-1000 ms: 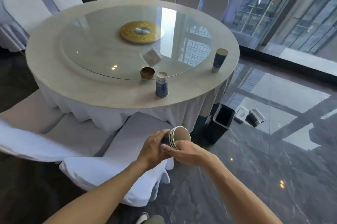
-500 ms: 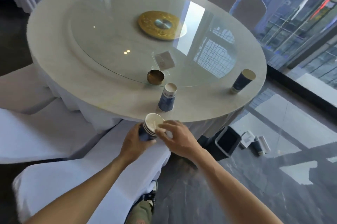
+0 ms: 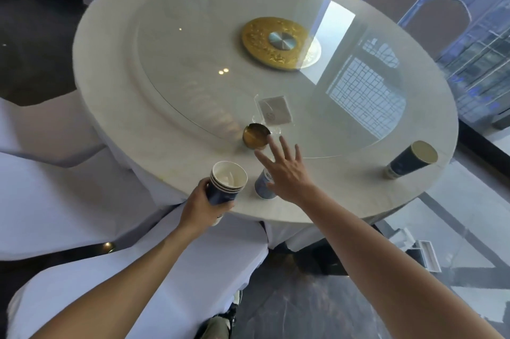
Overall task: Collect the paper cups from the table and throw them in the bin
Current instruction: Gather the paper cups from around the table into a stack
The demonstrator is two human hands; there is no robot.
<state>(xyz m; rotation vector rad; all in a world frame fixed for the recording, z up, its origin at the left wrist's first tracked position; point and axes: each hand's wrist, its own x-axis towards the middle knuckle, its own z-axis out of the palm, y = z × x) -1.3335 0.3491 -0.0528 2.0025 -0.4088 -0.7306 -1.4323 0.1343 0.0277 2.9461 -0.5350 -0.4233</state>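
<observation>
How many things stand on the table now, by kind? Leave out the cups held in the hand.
Blue paper cups: 2
Small gold dish: 1
Clear card stand: 1
Gold centre disc: 1
Total: 5

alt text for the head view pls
A person's left hand holds a stack of blue paper cups while the open right hand reaches over another blue paper cup on a round white-clothed table; a third cup stands far right.

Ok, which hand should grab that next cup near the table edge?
Right. The right hand is open and spread just above the cup, while the left hand is full, holding the stack of cups.
</observation>
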